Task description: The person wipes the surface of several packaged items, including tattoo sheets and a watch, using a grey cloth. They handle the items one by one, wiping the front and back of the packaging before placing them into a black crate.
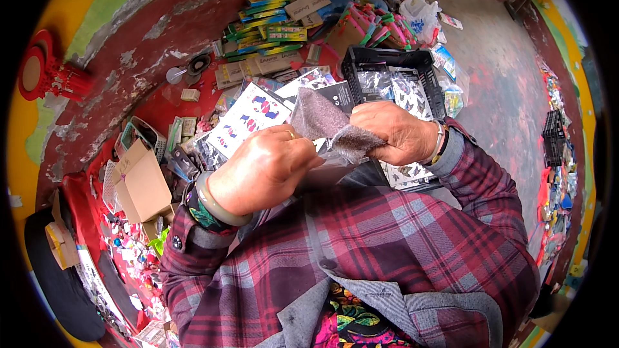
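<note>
A grey, fuzzy piece of cloth (320,114) is held up in front of my chest, its lower right part folded over. My right hand (396,130) is closed around that fold, thumb and fingers pressed together. Close against the cloth's left edge, my left hand (264,166) is closed in a pinch. A small pale bit shows by its fingertips, but what they grip is hidden. Below the hands lies something greyish and partly see-through, perhaps plastic. Behind them are a white sheet (250,118) with red and blue figures and a black plastic crate (422,59) holding clear-wrapped packets.
Yellow-green boxes (267,29) and pink and green items (380,29) are piled along the far wall. An opened cardboard box (140,183) stands at the left among small goods. More goods and a small black crate (553,134) line the right wall.
</note>
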Demonstrator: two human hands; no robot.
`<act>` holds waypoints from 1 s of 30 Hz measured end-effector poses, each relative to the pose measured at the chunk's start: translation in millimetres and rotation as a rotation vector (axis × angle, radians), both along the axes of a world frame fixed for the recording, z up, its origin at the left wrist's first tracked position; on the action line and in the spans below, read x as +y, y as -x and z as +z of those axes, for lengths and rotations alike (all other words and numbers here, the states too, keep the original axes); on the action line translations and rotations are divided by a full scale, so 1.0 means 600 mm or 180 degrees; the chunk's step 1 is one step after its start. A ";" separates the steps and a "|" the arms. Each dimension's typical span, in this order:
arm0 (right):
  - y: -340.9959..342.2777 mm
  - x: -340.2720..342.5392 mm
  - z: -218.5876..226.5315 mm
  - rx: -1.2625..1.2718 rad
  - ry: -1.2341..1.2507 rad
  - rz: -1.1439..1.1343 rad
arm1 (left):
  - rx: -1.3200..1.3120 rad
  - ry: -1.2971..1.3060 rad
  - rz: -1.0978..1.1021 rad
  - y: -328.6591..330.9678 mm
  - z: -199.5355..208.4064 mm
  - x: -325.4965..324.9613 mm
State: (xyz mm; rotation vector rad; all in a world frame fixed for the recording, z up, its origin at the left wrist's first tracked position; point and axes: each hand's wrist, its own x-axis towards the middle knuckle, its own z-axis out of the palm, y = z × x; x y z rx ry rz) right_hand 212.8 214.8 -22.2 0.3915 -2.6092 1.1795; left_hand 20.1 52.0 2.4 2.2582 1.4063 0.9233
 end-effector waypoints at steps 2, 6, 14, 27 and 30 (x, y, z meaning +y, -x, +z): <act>-0.002 0.002 0.003 -0.0137 0.0027 -0.0040 | 0.0004 0.0028 0.0035 0.000 -0.001 0.000; -0.013 0.008 0.006 -0.0381 0.0194 -0.0264 | -0.0081 0.0115 0.0089 -0.001 0.001 0.004; -0.024 0.021 -0.001 -0.0599 0.0603 -0.0506 | -0.0414 0.0289 0.0189 0.001 -0.005 0.008; -0.075 0.080 -0.024 -0.0810 0.2840 -0.1626 | -0.1036 0.1417 0.0643 0.032 0.014 0.009; -0.061 0.059 -0.004 -0.0757 0.3092 -0.1560 | -0.1078 0.1347 0.0703 0.028 0.015 0.010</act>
